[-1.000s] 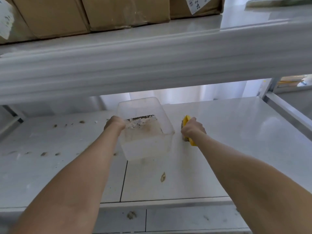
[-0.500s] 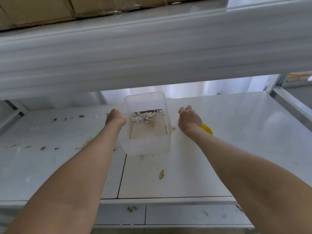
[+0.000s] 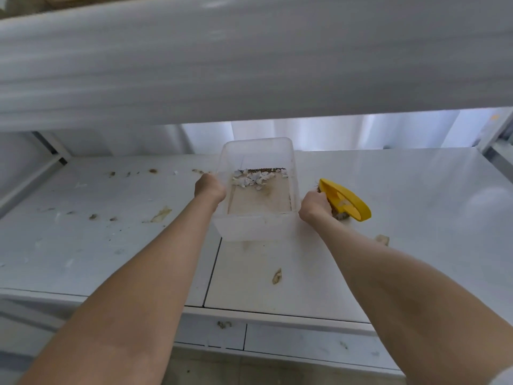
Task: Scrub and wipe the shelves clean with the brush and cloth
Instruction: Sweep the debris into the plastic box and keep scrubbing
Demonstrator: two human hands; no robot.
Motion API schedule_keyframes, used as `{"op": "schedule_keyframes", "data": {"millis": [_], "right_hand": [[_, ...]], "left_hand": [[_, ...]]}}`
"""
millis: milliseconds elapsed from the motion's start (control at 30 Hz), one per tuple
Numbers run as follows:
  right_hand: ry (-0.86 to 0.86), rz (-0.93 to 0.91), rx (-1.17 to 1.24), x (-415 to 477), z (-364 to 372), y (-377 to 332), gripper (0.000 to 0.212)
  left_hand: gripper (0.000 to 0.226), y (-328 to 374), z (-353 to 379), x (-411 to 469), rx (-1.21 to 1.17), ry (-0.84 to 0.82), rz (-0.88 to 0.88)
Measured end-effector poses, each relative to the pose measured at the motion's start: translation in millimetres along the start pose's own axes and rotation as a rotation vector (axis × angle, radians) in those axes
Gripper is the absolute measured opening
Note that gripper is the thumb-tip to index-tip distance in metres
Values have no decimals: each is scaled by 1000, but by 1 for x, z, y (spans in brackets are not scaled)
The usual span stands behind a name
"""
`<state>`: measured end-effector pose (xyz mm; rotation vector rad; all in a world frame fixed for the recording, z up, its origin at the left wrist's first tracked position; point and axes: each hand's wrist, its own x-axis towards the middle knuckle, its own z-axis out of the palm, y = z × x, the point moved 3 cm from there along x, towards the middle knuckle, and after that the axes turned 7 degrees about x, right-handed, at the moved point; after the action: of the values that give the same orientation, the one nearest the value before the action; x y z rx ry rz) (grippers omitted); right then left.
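A clear plastic tub [image 3: 249,227] lies tipped on the white shelf [image 3: 416,218], its opening toward the back, with white scraps and brown crumbs [image 3: 256,176] gathered inside. My left hand [image 3: 209,187] grips the tub's left wall. My right hand [image 3: 315,208] grips a yellow scrubbing brush [image 3: 345,200], bristles down on the shelf just right of the tub. No cloth is in view.
Brown stains and white flecks [image 3: 161,213] dot the shelf's left half; single stains lie at the front middle [image 3: 276,275] and by my right forearm [image 3: 383,239]. The upper shelf's front beam [image 3: 249,65] hangs low overhead. A frame post [image 3: 497,140] stands at the right.
My right hand turned and drew the yellow brush out to the right of the tub, so the whole brush body now shows. My left hand kept its hold on the tub.
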<state>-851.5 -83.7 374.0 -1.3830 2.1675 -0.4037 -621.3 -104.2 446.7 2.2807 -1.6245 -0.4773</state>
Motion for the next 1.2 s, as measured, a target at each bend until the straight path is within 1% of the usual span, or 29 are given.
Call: {"op": "schedule_keyframes", "data": {"millis": [233, 400, 667, 767, 867, 1200], "right_hand": [[62, -14, -52, 11, 1, -4, 32], [103, -30, -87, 16, 1, -5, 32], [59, -93, -79, 16, -3, -5, 30], [50, -85, -84, 15, -4, -4, 29], [65, -75, -91, 14, -3, -5, 32], [78, -76, -126, 14, 0, -7, 34]], "left_hand": [[35, 0, 1, 1, -3, 2, 34], [32, -2, 3, -1, -70, 13, 30], [39, -2, 5, -2, -80, 21, 35], [42, -2, 5, -3, -88, 23, 41], [43, -2, 5, -3, -93, 27, 37], [41, -2, 8, -2, -76, 39, 29]]}}
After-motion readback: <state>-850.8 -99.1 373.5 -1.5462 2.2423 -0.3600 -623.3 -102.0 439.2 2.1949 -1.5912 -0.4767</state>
